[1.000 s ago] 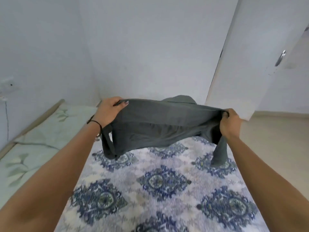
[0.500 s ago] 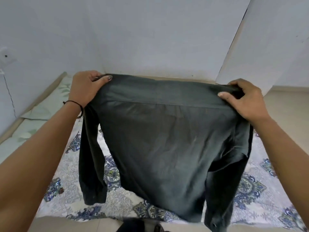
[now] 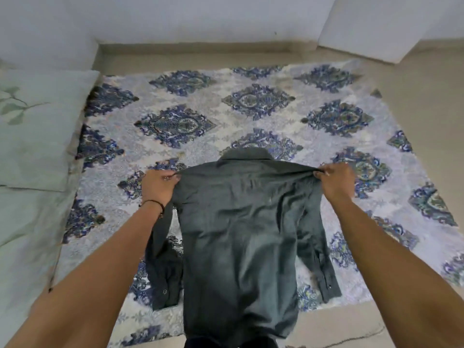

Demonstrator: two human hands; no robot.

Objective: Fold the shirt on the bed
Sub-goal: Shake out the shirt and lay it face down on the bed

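Both hands clamp the dark shirt (image 3: 238, 229) at its shoulders, left hand (image 3: 158, 185) at nine o'clock, right hand (image 3: 335, 180) at three, collar toward twelve on the patterned bed (image 3: 251, 116).

A dark grey button-up shirt (image 3: 241, 234) lies back-up on the blue-patterned bedspread (image 3: 251, 114), the left hand (image 3: 158, 184) and right hand (image 3: 335, 180) pinching its shoulders, sleeves trailing alongside.

Probably a home bedroom: patterned bedsheet (image 3: 251, 116), pillow (image 3: 37, 126), plain walls (image 3: 200, 16).
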